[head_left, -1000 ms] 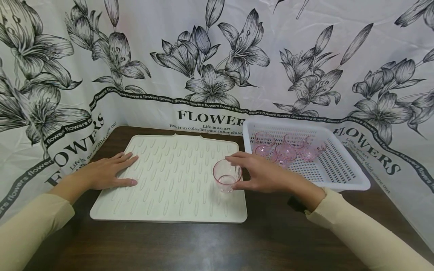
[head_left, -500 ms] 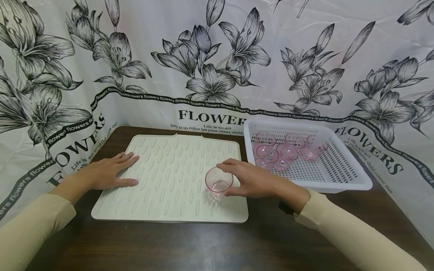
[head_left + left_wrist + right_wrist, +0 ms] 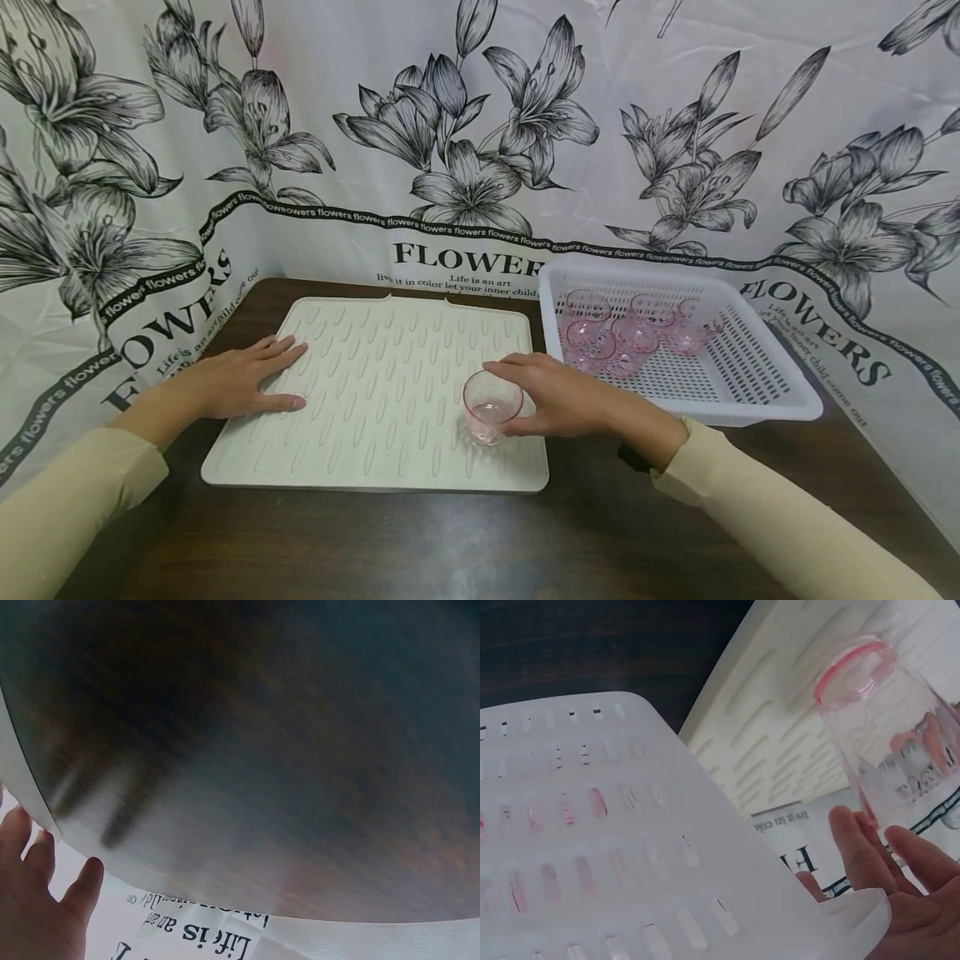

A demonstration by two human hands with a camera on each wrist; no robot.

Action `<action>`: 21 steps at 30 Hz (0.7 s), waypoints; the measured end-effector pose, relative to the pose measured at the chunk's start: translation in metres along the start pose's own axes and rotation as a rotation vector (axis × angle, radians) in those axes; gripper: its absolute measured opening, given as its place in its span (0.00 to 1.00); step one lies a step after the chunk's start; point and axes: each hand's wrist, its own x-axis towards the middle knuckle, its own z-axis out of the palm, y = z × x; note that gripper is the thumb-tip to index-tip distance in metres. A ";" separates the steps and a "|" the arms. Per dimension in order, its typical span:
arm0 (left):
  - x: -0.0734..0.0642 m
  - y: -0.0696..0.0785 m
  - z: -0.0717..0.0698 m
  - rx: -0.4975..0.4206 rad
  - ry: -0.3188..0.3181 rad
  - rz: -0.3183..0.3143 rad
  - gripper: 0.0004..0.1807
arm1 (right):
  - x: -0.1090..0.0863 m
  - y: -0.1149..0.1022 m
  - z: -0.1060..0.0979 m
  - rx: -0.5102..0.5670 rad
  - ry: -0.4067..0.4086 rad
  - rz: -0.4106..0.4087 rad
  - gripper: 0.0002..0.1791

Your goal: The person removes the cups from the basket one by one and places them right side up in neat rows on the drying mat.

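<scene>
A clear drinking glass with a pink rim is over the right part of the cream ribbed mat. My right hand holds it from the right, thumb at the near side and fingers at the far side. Fingertips meet the side of the glass in the right wrist view; whether its base touches the mat is unclear. My left hand rests with spread fingers on the mat's left edge. In the left wrist view, part of the left hand shows at the lower left.
A white slotted plastic basket stands to the right of the mat, with several pink-rimmed glasses at its left and middle. Both mat and basket sit on a dark wooden table. Flower-printed cloth hangs behind.
My right hand has carried the glass left and nearer across the mat, then a little back to the right. The left hand stays in place on the mat.
</scene>
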 end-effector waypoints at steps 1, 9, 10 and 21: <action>0.000 0.000 0.000 0.000 0.001 0.000 0.57 | 0.000 0.000 0.000 0.002 -0.001 0.005 0.43; -0.001 -0.001 0.000 -0.010 0.006 0.016 0.56 | -0.008 0.004 -0.014 0.067 0.047 0.043 0.46; -0.001 -0.001 0.000 -0.009 0.005 0.016 0.56 | -0.010 0.006 -0.018 0.082 0.060 0.052 0.47; -0.002 0.000 -0.001 -0.013 0.000 0.010 0.56 | -0.039 0.040 -0.076 0.139 0.240 0.220 0.51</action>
